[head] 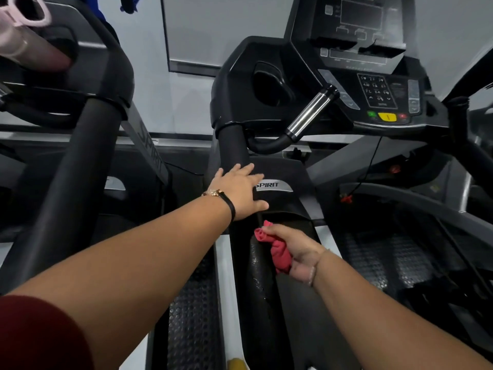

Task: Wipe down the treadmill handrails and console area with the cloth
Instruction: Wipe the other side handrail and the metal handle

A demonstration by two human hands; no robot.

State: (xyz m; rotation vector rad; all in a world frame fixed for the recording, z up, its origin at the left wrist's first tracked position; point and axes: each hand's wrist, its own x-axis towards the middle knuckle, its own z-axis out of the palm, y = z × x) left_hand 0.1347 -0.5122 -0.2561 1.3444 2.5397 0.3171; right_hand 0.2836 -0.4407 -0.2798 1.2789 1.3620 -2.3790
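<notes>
Handrail (232,150) bears left hand (240,190) ahead of cloth (277,252).

A: Support?
B: The treadmill's black padded handrail (232,153), running from the console (373,102) down the middle of the view.
A: What's on it?
B: The left hand (241,192) lies flat on top, fingers straight, thumb over the right side. Just nearer the camera, the red cloth (277,249), bunched in the right hand (301,253), sits against the rail. The surface beside the cloth looks wet, with shiny specks.
A: Other carriers?
B: Next machine's cup holder (70,38), top left, holds a tilted pink bottle (24,41).
</notes>
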